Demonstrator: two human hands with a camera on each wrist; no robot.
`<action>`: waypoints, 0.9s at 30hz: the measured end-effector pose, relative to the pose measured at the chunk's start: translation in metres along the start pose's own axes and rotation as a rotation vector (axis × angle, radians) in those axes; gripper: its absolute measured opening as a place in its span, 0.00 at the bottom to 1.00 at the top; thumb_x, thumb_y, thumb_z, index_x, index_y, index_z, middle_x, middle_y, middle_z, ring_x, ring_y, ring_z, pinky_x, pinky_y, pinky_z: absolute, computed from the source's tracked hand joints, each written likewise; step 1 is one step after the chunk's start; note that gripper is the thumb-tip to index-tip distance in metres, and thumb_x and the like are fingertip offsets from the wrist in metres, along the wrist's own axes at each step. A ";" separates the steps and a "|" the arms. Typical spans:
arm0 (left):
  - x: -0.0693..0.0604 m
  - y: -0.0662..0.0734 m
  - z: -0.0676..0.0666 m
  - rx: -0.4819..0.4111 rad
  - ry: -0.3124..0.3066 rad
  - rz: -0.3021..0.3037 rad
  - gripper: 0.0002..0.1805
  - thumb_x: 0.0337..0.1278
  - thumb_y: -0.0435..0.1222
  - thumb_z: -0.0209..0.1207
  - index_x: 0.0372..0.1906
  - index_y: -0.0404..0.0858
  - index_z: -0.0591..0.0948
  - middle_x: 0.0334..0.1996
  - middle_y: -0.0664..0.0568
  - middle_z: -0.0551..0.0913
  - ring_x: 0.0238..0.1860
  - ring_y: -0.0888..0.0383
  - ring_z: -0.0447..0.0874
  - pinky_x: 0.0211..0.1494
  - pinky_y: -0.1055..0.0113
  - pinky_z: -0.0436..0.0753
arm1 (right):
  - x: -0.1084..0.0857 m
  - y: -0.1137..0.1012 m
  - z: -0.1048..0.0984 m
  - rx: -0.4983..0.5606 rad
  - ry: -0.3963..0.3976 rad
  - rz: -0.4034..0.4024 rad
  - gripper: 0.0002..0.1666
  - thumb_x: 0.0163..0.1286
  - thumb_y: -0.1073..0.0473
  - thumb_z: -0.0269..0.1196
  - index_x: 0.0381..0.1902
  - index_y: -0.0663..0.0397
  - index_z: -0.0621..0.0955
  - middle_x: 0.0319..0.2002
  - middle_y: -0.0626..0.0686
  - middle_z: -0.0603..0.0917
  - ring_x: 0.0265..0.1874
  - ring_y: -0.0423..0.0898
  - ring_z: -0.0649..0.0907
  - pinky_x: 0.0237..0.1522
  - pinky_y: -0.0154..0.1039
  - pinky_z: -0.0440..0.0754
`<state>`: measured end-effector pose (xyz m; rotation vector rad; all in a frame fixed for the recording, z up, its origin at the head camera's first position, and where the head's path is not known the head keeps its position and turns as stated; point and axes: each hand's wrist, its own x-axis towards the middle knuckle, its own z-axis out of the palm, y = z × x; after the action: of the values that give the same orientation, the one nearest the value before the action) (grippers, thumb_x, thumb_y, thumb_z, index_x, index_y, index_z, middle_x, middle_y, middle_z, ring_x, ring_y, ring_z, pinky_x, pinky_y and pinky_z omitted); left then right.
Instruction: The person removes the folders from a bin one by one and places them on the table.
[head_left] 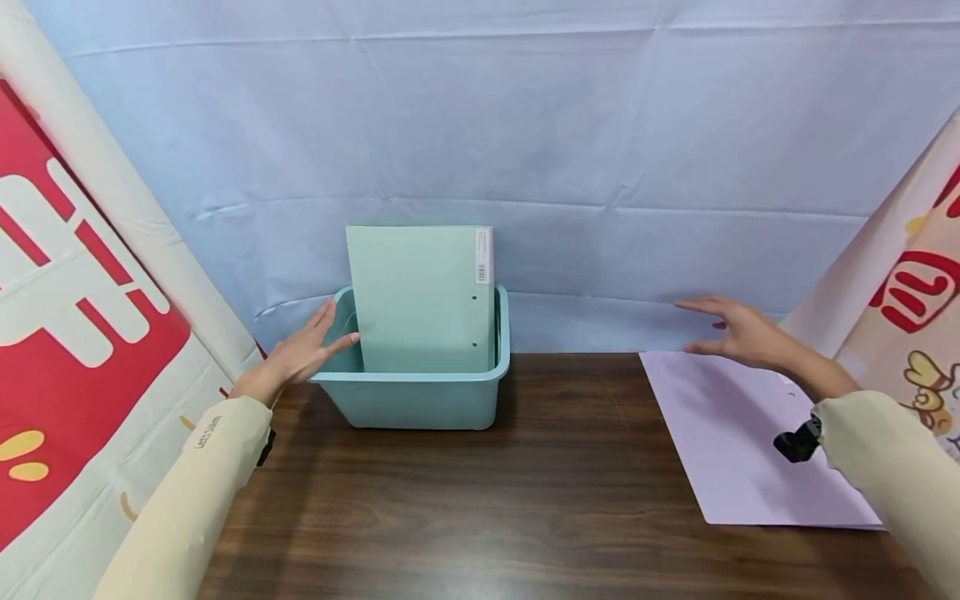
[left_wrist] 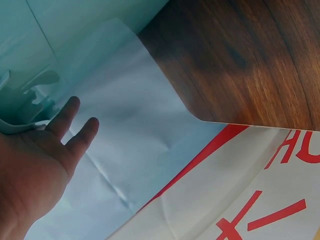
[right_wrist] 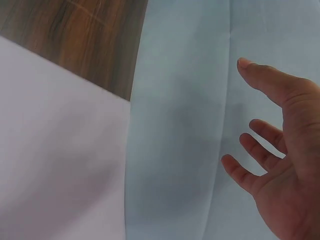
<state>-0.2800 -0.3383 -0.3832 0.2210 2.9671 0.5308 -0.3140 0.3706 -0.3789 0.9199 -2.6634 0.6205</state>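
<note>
A light green folder (head_left: 420, 292) with a white barcode label stands upright in a teal plastic bin (head_left: 420, 404). Beside the bin's left rim is my left hand (head_left: 306, 348), thumb and fingers spread. Its thumb tip overlaps the folder's left edge in the head view; whether it touches folder or rim I cannot tell. A flat purple folder (head_left: 738, 442) lies at the right of the table, partly hidden by my right forearm. Above its far edge hovers my right hand (head_left: 750, 335), thumb apart from loosely bent fingers, holding nothing. The right wrist view shows this hand (right_wrist: 280, 155) against the blue cloth.
Dark wood table (head_left: 570, 483) lies between bin and purple folder. A pale blue cloth (head_left: 525, 150) hangs behind the table. Printed red and white fabric (head_left: 82, 333) borders the left side, and another printed cloth (head_left: 915, 325) hangs at the right.
</note>
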 end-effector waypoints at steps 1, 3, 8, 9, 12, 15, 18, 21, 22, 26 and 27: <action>0.000 0.000 0.000 0.001 0.001 -0.001 0.55 0.74 0.73 0.36 0.86 0.46 0.30 0.87 0.50 0.25 0.85 0.34 0.36 0.74 0.19 0.45 | 0.003 -0.003 0.000 0.004 -0.008 -0.006 0.44 0.56 0.58 0.83 0.69 0.64 0.80 0.66 0.66 0.80 0.61 0.63 0.79 0.50 0.55 0.87; -0.001 0.000 0.000 0.000 0.003 -0.001 0.55 0.75 0.73 0.36 0.86 0.46 0.30 0.87 0.49 0.26 0.85 0.34 0.36 0.74 0.19 0.45 | 0.007 -0.009 0.000 0.014 -0.021 -0.008 0.45 0.57 0.58 0.82 0.71 0.63 0.79 0.68 0.67 0.79 0.63 0.64 0.79 0.51 0.62 0.85; -0.001 0.000 0.000 0.003 0.002 -0.002 0.55 0.75 0.73 0.36 0.86 0.45 0.30 0.87 0.49 0.26 0.85 0.33 0.37 0.74 0.19 0.45 | 0.017 -0.021 0.002 0.040 -0.049 -0.020 0.45 0.60 0.58 0.81 0.73 0.62 0.77 0.69 0.67 0.78 0.65 0.65 0.77 0.54 0.64 0.84; -0.001 0.000 0.000 0.004 0.001 -0.003 0.55 0.75 0.73 0.36 0.86 0.45 0.30 0.87 0.49 0.26 0.85 0.33 0.37 0.74 0.19 0.45 | 0.019 -0.024 0.003 0.048 -0.050 -0.016 0.45 0.60 0.57 0.81 0.73 0.61 0.77 0.70 0.66 0.78 0.66 0.65 0.77 0.54 0.64 0.84; -0.001 0.001 0.000 0.005 -0.001 -0.001 0.55 0.75 0.73 0.36 0.86 0.45 0.30 0.87 0.49 0.26 0.85 0.34 0.36 0.74 0.19 0.45 | 0.022 -0.030 0.005 0.059 -0.064 -0.020 0.44 0.61 0.57 0.80 0.74 0.59 0.77 0.70 0.66 0.77 0.66 0.65 0.77 0.55 0.63 0.83; 0.000 0.001 0.000 0.008 -0.003 0.000 0.55 0.75 0.73 0.36 0.86 0.45 0.30 0.87 0.49 0.26 0.85 0.34 0.37 0.73 0.18 0.44 | 0.027 -0.038 0.007 0.068 -0.070 -0.021 0.43 0.63 0.56 0.79 0.74 0.58 0.77 0.71 0.65 0.77 0.67 0.64 0.77 0.56 0.63 0.83; 0.000 0.001 -0.001 0.015 -0.001 0.002 0.55 0.74 0.74 0.36 0.86 0.45 0.30 0.87 0.49 0.26 0.85 0.33 0.38 0.73 0.19 0.45 | 0.033 -0.045 0.010 0.077 -0.072 -0.026 0.42 0.65 0.55 0.78 0.74 0.56 0.77 0.71 0.63 0.77 0.67 0.63 0.77 0.57 0.62 0.83; 0.000 0.001 -0.002 0.023 -0.001 -0.001 0.56 0.74 0.74 0.36 0.87 0.46 0.30 0.87 0.49 0.26 0.85 0.33 0.38 0.74 0.19 0.46 | 0.043 -0.051 0.014 0.108 -0.076 -0.023 0.42 0.65 0.55 0.78 0.75 0.56 0.76 0.72 0.63 0.76 0.69 0.63 0.76 0.59 0.62 0.82; 0.000 0.001 -0.002 0.026 -0.001 -0.001 0.56 0.74 0.74 0.36 0.87 0.46 0.30 0.87 0.49 0.26 0.85 0.33 0.38 0.73 0.19 0.46 | 0.047 -0.053 0.015 0.116 -0.081 -0.023 0.42 0.66 0.55 0.78 0.75 0.56 0.76 0.72 0.62 0.76 0.70 0.63 0.76 0.60 0.63 0.82; -0.001 0.001 -0.002 0.037 -0.007 0.000 0.56 0.74 0.74 0.36 0.86 0.45 0.30 0.87 0.49 0.26 0.85 0.33 0.38 0.73 0.19 0.46 | 0.060 -0.061 0.018 0.150 -0.097 -0.019 0.43 0.66 0.57 0.77 0.76 0.56 0.75 0.73 0.62 0.75 0.72 0.63 0.74 0.63 0.64 0.80; -0.001 0.001 -0.002 0.040 -0.007 0.000 0.56 0.74 0.73 0.36 0.86 0.45 0.30 0.87 0.49 0.26 0.85 0.33 0.38 0.74 0.19 0.46 | 0.063 -0.063 0.019 0.150 -0.100 -0.020 0.43 0.67 0.57 0.77 0.76 0.57 0.75 0.74 0.62 0.74 0.72 0.63 0.74 0.63 0.63 0.80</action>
<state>-0.2792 -0.3387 -0.3808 0.2255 2.9727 0.4705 -0.3243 0.2840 -0.3526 1.0426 -2.7215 0.7994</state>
